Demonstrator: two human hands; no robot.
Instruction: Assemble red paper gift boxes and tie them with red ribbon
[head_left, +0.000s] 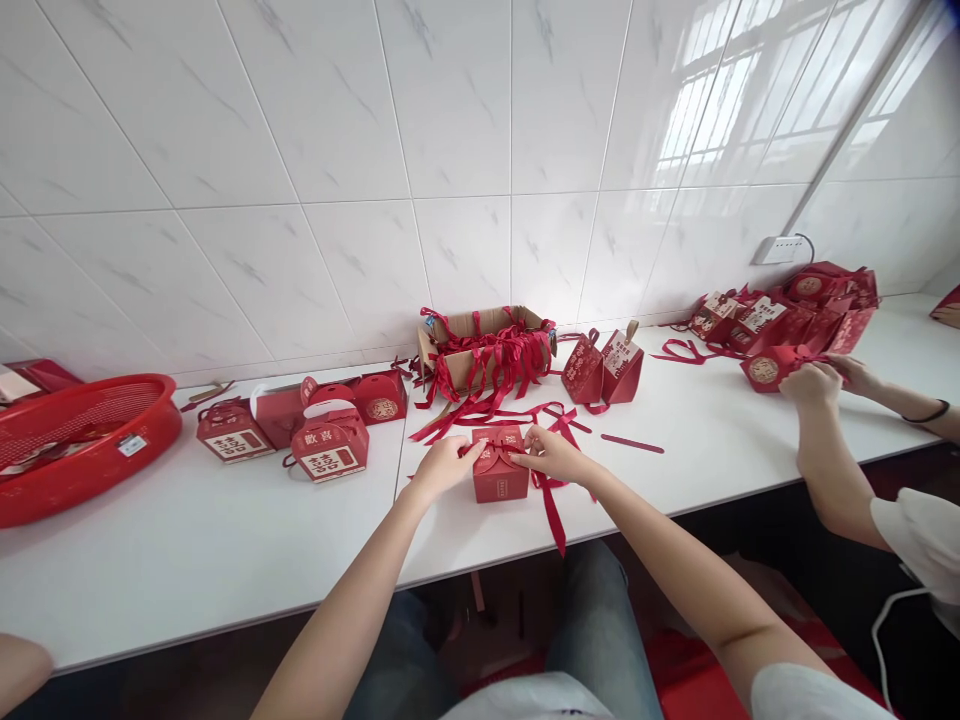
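A small red gift box [501, 482] with pale lettering stands upright near the table's front edge. At its upper left, my left hand [448, 462] is closed, fingertips pinching the dark red ribbon at the top of the box. My right hand [553, 454] is closed at the upper right, also pinching ribbon there. The long end of a red ribbon [553, 520] hangs down right of the box, over the table edge. More loose ribbon [562, 412] lies just behind my right hand.
Behind the box is a cardboard carton [429, 358] of red ribbons. Red boxes [330, 446] stand left, two more [622, 368] right. A red basket [142, 420] sits far left. At right, another person's hands [814, 385] hold a red box. A ribbon strip [632, 443] lies nearby.
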